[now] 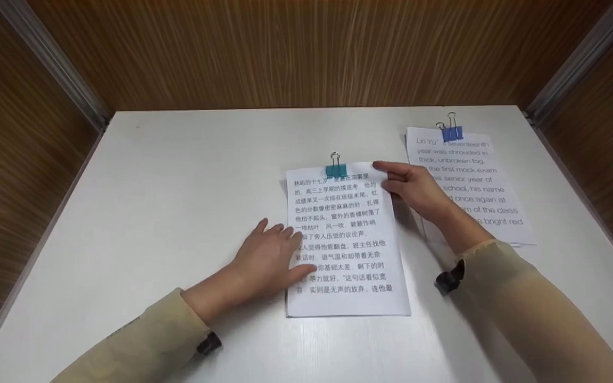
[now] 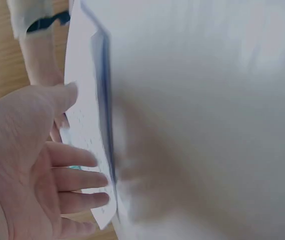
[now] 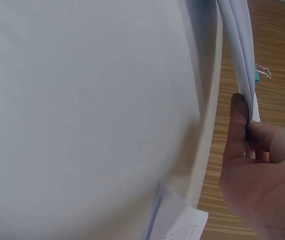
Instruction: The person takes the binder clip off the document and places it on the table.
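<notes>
A stack of paper sheets point(image 1: 346, 239) printed in Chinese is held at its top by a teal binder clip point(image 1: 336, 170), one wire handle of which stands up. My right hand point(image 1: 418, 189) pinches the stack's upper right corner; in the right wrist view the sheets point(image 3: 240, 45) run between thumb and fingers. At the stack's left edge is my left hand point(image 1: 266, 258), fingers extended and spread, thumb over the lower print. The left wrist view shows those fingers point(image 2: 77, 180) straight beside the sheets point(image 2: 85, 120); whether they touch cannot be told.
To the right lies a second paper stack point(image 1: 466, 183) with English print, fastened by a blue binder clip point(image 1: 452, 133); my right hand and forearm cover part of it. Both stacks are on a white table point(image 1: 189, 170). Wood-grain panels point(image 1: 306, 53) enclose the back and sides.
</notes>
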{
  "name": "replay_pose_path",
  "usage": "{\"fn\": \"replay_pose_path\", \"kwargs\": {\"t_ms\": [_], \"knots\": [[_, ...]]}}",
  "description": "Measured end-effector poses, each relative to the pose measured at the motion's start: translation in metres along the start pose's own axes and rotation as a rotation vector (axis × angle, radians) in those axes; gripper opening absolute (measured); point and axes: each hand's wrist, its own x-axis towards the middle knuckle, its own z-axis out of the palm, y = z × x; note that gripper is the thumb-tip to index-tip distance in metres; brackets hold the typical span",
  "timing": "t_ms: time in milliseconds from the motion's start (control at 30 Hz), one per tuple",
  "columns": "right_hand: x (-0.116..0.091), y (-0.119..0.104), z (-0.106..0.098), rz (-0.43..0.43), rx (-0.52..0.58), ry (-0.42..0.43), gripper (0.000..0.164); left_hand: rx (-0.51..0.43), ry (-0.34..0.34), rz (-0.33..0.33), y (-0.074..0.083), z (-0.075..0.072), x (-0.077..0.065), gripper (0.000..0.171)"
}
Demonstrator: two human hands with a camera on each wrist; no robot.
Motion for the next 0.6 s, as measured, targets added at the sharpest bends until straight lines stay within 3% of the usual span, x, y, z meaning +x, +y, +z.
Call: {"fn": "replay_pose_path", "kwargs": {"t_ms": [167, 267, 433, 600], "knots": [[-0.01, -0.003, 0.003, -0.036, 0.055, -0.014, 0.053, -0.27, 0.265, -0.03, -0.008, -0.019, 0.016, 0.045], [-0.017, -0.007, 0.004, -0.055, 0.067, -0.025, 0.053, -0.466, 0.355, -0.079, -0.012, -0.035, 0.027, 0.048], [-0.027, -0.013, 0.008, -0.096, 0.057, -0.037, 0.052, -0.691, 0.375, -0.136, -0.021, -0.057, 0.048, 0.056], [-0.037, -0.018, 0.013, -0.137, 0.056, -0.054, 0.05, -0.801, 0.316, -0.095, -0.03, -0.067, 0.067, 0.058]]}}
